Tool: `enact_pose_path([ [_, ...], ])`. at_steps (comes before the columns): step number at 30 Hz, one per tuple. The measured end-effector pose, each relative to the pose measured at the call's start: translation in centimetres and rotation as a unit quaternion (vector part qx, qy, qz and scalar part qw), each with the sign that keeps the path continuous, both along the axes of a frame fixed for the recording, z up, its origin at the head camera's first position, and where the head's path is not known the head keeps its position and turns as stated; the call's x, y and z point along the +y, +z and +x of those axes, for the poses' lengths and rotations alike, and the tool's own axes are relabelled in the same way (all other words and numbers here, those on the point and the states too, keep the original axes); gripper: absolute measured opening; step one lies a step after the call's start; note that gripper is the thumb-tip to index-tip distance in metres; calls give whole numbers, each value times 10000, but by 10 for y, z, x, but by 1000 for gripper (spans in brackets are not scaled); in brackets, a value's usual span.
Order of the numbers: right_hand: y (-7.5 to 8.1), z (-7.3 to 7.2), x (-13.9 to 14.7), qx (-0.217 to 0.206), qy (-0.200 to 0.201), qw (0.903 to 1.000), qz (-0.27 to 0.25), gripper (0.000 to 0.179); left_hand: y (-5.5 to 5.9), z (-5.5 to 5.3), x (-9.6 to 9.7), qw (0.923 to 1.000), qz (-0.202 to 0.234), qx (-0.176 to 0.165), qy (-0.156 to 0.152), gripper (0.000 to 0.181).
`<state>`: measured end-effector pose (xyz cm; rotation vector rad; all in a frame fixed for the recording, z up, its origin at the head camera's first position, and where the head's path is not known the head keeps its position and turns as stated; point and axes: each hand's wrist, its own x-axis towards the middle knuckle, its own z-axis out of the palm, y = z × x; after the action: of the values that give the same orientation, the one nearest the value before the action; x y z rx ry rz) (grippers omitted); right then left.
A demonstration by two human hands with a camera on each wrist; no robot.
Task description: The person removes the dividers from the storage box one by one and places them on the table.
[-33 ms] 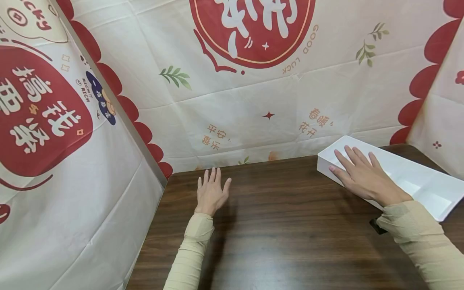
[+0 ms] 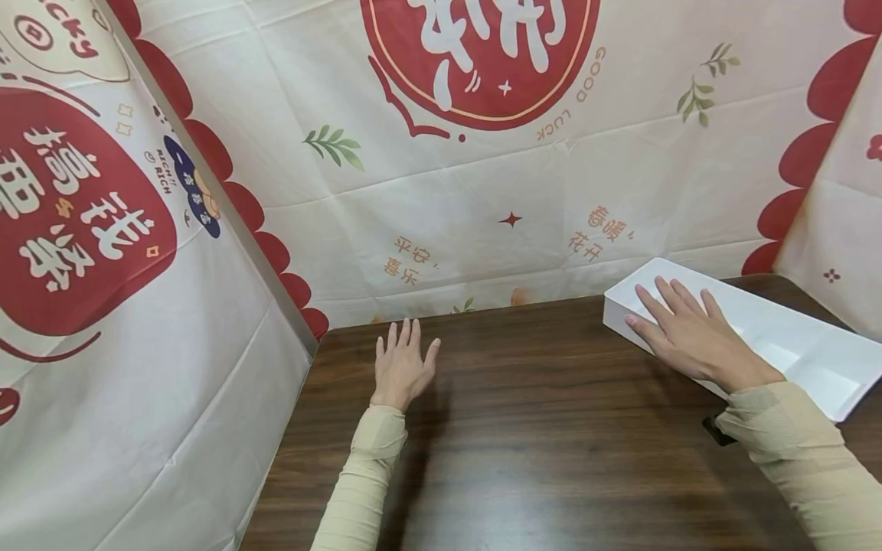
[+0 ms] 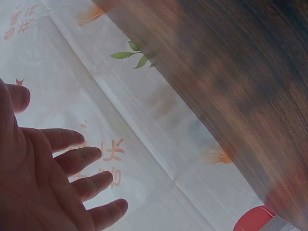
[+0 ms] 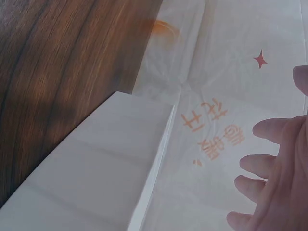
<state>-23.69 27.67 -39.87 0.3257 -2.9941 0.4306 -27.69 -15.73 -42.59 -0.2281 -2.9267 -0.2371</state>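
Note:
My left hand (image 2: 401, 371) is held over the back left of the dark wooden table (image 2: 524, 451), fingers spread and holding nothing. In the left wrist view the same hand (image 3: 53, 178) shows its palm side, with the cloth behind it. On the right, my right hand (image 2: 696, 337) overlaps the near left part of a white box (image 2: 779, 306), fingers extended. From the right wrist view, the hand (image 4: 279, 168) stands apart from the outer side of the box (image 4: 96, 159). Nothing lies between its fingers.
A white cloth (image 2: 455, 184) with red and orange print hangs along the table's back edge. Another printed cloth (image 2: 207, 383) hangs at the left. A small black piece (image 2: 718, 431) lies on the table by my right wrist, partly hidden.

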Motion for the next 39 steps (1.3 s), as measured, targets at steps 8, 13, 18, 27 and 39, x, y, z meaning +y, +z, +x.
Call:
enact_pose_path([
  [8, -3, 3, -7, 252, 76, 9996, -72, 70, 0, 3, -1, 10000, -39, -81, -10, 71],
  [13, -2, -1, -10, 221, 74, 9997, -106, 71, -1, 1, 0, 9999, 95, -36, -44, 70],
  [18, -3, -4, -12, 58, 98, 9999, -47, 72, -5, 4, 0, 9999, 84, -86, -19, 67],
  [27, -7, -5, -11, 93, -24, 9998, 180, 71, -9, 3, 4, 9997, 213, -19, -76, 68],
  [39, -10, -7, 2, 458, -299, 9979, 346, 54, -19, -3, 7, 9989, 430, -141, -82, 67],
])
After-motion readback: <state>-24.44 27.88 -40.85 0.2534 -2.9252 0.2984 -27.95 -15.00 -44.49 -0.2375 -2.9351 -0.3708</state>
